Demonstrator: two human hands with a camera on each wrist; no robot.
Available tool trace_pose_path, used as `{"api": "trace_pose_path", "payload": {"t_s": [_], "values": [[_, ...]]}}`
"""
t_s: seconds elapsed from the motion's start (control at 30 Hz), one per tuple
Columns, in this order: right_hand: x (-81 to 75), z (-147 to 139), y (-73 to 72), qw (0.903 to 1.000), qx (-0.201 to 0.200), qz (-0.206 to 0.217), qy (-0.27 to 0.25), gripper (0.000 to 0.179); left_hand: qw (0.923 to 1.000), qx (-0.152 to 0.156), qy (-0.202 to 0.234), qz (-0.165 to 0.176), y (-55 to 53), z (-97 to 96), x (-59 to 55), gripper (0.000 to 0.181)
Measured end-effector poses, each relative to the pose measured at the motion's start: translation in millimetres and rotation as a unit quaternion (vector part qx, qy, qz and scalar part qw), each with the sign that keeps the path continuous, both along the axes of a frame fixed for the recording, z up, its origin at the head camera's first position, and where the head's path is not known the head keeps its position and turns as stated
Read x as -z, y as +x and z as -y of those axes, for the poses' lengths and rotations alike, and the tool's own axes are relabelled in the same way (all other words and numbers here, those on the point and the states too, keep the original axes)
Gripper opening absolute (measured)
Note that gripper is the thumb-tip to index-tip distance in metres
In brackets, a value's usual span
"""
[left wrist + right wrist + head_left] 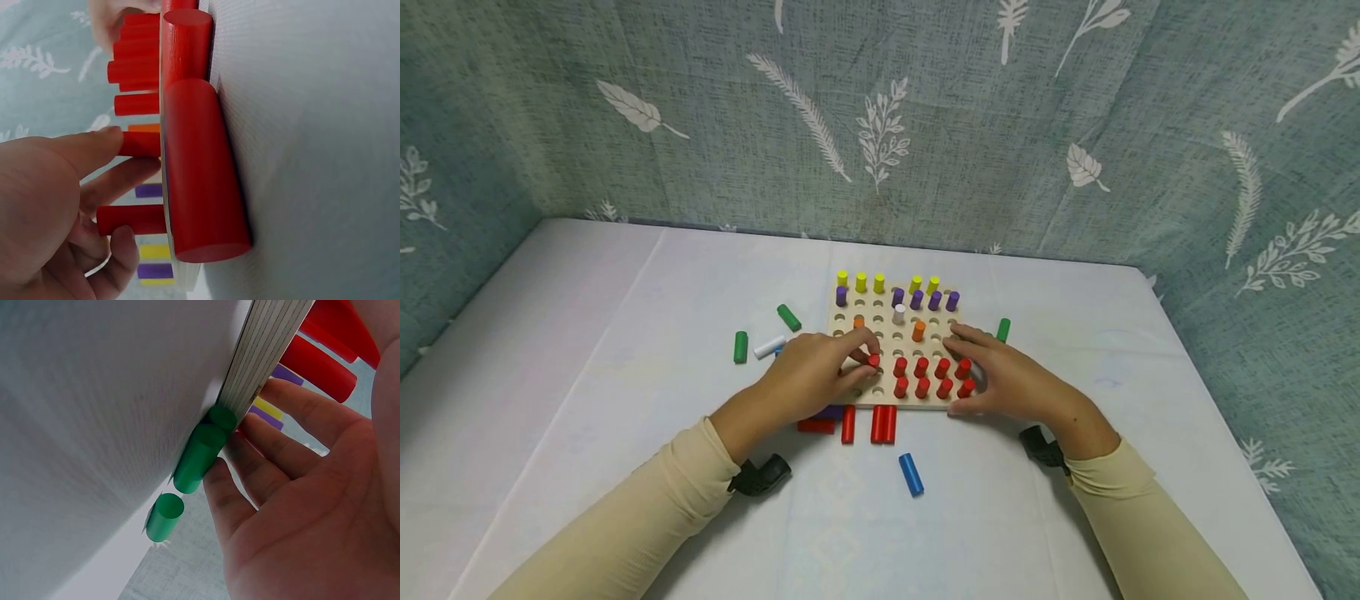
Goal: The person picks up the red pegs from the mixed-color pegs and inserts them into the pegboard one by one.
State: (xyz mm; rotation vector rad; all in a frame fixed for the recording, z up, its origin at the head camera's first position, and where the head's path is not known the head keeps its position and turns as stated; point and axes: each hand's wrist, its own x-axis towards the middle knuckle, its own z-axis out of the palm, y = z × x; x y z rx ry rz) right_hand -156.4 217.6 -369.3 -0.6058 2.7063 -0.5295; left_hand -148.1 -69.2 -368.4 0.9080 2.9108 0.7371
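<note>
Your sleeves (647, 492) are closest to the camera, then a blue peg (912, 475) lying just short of the pegboard (925, 406), which sits toward the counter's (625, 333) far edge, roughly midway between its left and right edges. Your left grip (808, 375) is pinching a red peg (874, 361) over the board's near-left part; can't tell if it's seated. Another red one shows by your lower fingers, can't tell if it's held. Your right grip (1011, 379) is fairly wide along the board's right edge, nothing in it afaict.

Looks partly filled to me: eight standing reds (921, 367) at the near right, five yellow pegs (861, 282), five purple pegs (917, 300), two orange pegs (919, 332) and a white peg (899, 315). Plenty of holes are bare, incl. gaps in the yellow and purple rows. Loose: four reds by the near-left corner, plus some green pegs (741, 347) left and right.
</note>
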Motion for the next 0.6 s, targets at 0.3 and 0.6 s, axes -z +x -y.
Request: {"api": "trace_pose_path", "payload": {"t_s": [0.3,0.6], "values": [[0.1,2.2,0.0,1.0,0.006,0.003,-0.001,0.097,1.0,0.005,0.003,-0.004,0.0,-0.6,0.8,0.025],[-0.9,3.3,0.3,1.0,0.008,0.002,0.002,0.097,0.9999,-0.001,0.0,-0.012,0.0,-1.1,1.0,0.027]]}}
